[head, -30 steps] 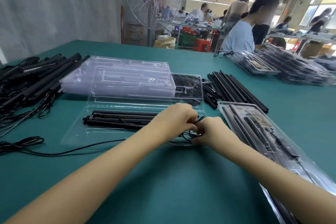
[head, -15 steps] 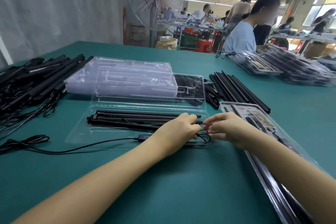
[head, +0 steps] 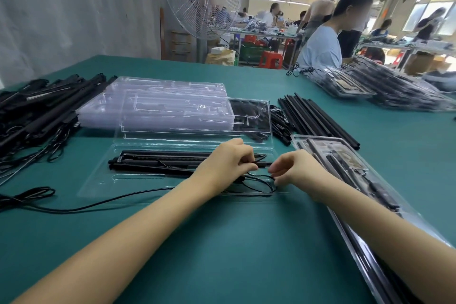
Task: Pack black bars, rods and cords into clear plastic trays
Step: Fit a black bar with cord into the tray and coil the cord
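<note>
An open clear plastic tray (head: 128,177) lies in front of me on the green table, with black bars (head: 158,161) laid along its back slots. A black cord (head: 98,202) runs from a coil at the left into the tray and ends in a small loop (head: 261,184) at its right end. My left hand (head: 224,160) pinches the cord by the bars' right end. My right hand (head: 296,170) pinches the loop from the right side.
A stack of empty clear trays (head: 158,106) sits behind the open one. Black bars and cords (head: 37,108) are piled at the left, thin black rods (head: 318,118) behind right. Packed trays (head: 345,168) lie under my right forearm. A person (head: 325,39) sits at the far edge.
My hands have drawn apart a little, and the cord loop between them has opened wider over the tray's right end. The view has shifted slightly.
</note>
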